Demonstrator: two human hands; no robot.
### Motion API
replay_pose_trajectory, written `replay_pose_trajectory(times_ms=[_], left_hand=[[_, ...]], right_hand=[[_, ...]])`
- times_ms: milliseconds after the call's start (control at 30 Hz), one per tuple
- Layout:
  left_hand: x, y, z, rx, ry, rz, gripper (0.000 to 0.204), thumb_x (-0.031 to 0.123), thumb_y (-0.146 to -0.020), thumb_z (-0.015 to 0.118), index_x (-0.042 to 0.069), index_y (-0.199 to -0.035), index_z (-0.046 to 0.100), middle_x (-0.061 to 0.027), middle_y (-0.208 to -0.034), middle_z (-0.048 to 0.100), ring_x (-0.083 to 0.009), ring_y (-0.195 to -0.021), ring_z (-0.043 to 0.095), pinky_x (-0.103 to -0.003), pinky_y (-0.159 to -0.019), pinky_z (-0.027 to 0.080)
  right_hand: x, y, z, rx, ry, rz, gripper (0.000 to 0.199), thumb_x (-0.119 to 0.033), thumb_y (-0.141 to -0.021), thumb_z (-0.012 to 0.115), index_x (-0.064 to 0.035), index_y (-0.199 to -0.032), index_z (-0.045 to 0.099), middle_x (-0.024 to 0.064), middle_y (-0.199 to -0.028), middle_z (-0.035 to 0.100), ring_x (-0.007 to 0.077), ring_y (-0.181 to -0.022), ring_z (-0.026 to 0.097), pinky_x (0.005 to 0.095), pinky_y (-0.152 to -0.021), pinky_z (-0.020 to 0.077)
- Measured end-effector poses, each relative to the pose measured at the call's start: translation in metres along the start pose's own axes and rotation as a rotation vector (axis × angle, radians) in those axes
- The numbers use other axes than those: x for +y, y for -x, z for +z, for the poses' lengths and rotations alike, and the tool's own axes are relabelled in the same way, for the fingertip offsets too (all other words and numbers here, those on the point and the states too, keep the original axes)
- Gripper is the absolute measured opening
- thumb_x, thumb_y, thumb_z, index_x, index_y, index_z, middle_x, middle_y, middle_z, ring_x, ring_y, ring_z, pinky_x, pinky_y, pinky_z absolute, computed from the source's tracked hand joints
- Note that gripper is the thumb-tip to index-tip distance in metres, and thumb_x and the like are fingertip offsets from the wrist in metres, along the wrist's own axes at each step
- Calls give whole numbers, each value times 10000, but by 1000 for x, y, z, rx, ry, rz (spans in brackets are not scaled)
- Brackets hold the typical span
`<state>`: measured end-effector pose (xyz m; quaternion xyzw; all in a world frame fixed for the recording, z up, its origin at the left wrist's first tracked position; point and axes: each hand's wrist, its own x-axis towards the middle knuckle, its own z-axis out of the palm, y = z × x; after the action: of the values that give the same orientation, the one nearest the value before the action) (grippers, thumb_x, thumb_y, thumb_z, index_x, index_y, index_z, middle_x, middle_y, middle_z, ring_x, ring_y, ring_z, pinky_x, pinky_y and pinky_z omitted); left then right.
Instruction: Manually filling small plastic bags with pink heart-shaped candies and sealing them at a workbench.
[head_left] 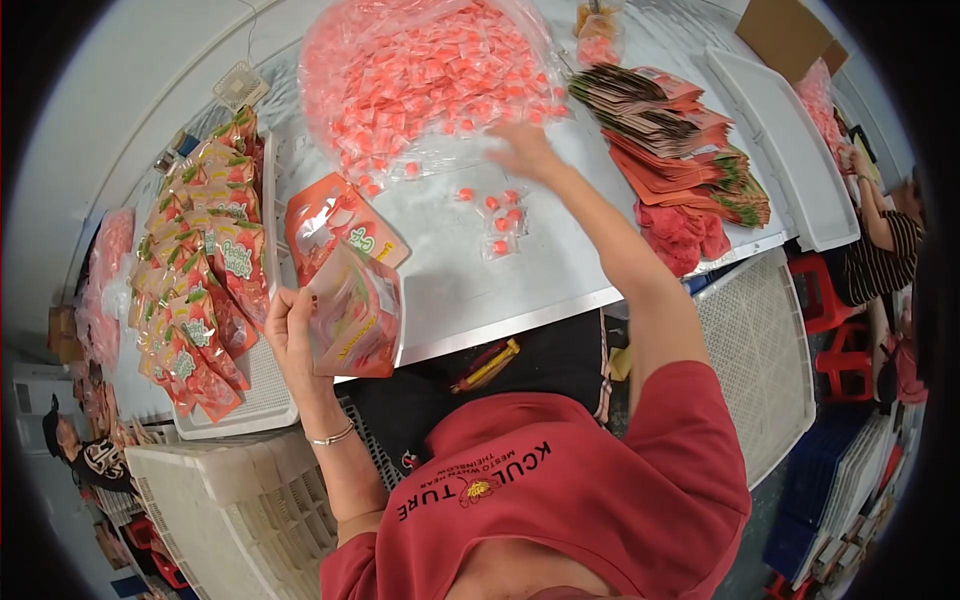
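Observation:
My left hand [292, 332] grips a red printed candy pouch [360, 325] at the table's near edge; its upper part looks clear. Behind it, a flat red pouch [325, 220] lies on the pale table [440, 295]. Out over the near edge of a heap of wrapped pink-red candies [430, 75] reaches my right hand [522, 152]. Motion smears its fingers, so what they hold, if anything, cannot be made out. Between the hands, several loose wrapped candies [500, 222] lie in a small group on the tabletop.
Filled pouches [205, 270] crowd a white tray at the left. Stacked flat pouches [670, 130] and a red cloth [680, 235] lie at the right, beside a white tray [790, 150]. Plastic crates [220, 500] stand lower left. Other people sit at both sides.

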<state>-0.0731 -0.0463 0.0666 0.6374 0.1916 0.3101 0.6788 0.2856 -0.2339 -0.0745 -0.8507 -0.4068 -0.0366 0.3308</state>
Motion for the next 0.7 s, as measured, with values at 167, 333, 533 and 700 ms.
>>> replay_pose_trajectory(times_ms=[167,333,533,700], left_hand=[[-4,-9,16,-29,22,11,192,116,-854,573,87,-697,466,40,-687,430,-37,-658,384,-180,-628,320],[2,-7,18,-52,75,-6,207,121,-868,559,88,-698,446,43,-711,432,-44,-690,379,-189,-657,313],[-2,-18,40,-99,-84,91,186,133,-882,533,60,-728,460,34,-712,433,-50,-670,385,-209,-621,339],[-7,-27,69,-135,-431,313,176,114,-894,478,-6,-769,451,-59,-676,474,-127,-621,437,-289,-582,379]], right_hand=[[-80,83,18,-227,400,-262,775,-641,-689,588,-204,-1314,454,115,-1433,311,344,-1309,287,532,-1000,288],[-83,94,42,-115,230,-258,427,-440,-742,652,-169,-1066,591,88,-1240,497,278,-1140,467,495,-834,407],[-52,85,48,211,23,24,201,-269,-771,681,-94,-849,622,1,-703,556,169,-578,543,293,-485,412],[-187,37,-71,314,-1603,450,216,-231,-897,585,-72,-751,601,-61,-616,455,65,-509,441,241,-418,349]])
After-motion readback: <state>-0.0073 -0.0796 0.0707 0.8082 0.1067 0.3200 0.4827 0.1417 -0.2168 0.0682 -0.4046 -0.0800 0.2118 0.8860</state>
